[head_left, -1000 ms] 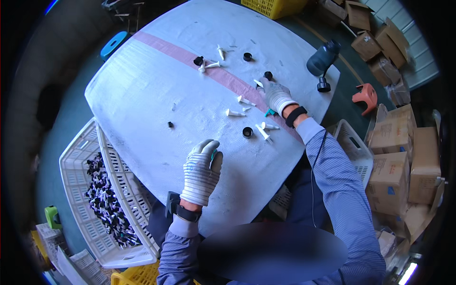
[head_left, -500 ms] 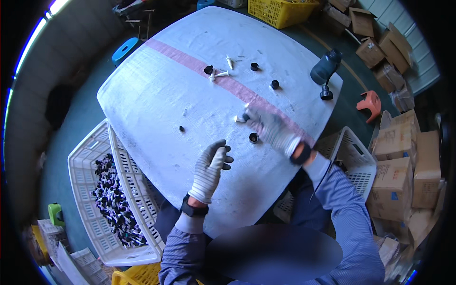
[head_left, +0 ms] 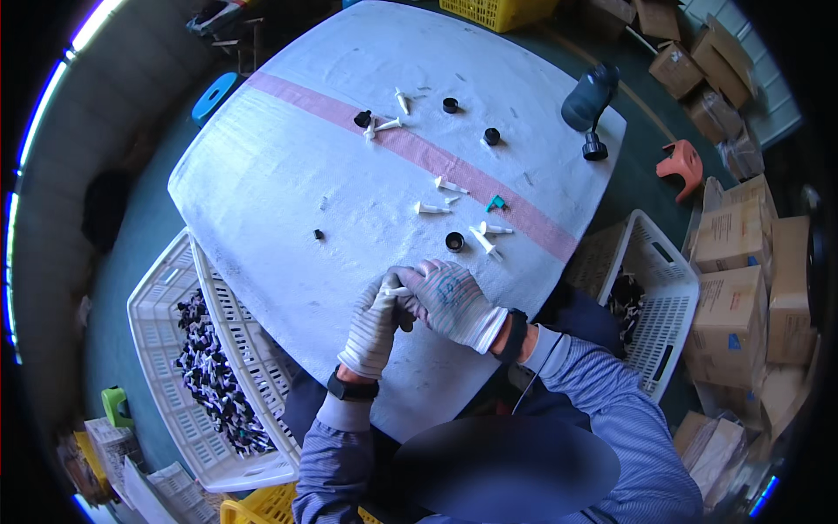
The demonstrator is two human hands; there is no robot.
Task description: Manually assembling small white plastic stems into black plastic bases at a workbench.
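My gloved left hand (head_left: 370, 330) and gloved right hand (head_left: 451, 303) meet above the near part of the white table (head_left: 271, 192). Their fingers are pressed together around something mostly hidden, with only a bit of white showing between them. Just beyond lies a black ring-shaped cap (head_left: 455, 242), open side up. Around it are white tapered nozzles, one (head_left: 432, 209) to its upper left and another (head_left: 484, 242) to its right. A small green piece (head_left: 496, 203) rests on the pink stripe (head_left: 436, 161). Off to the left sits a small black cap (head_left: 318, 234).
More black caps (head_left: 492, 136) and white nozzles (head_left: 402, 101) lie farther back, near a dark bottle (head_left: 591, 98). At the left stands a white crate (head_left: 140, 306) of black-and-white pieces; another white crate (head_left: 668, 327) is at the right. Cardboard boxes (head_left: 729, 323) stack beyond it.
My right hand has come back from the white nozzles to my left hand. The left hand's fingers, apart before, now close together with the right's. The view has shifted slightly.
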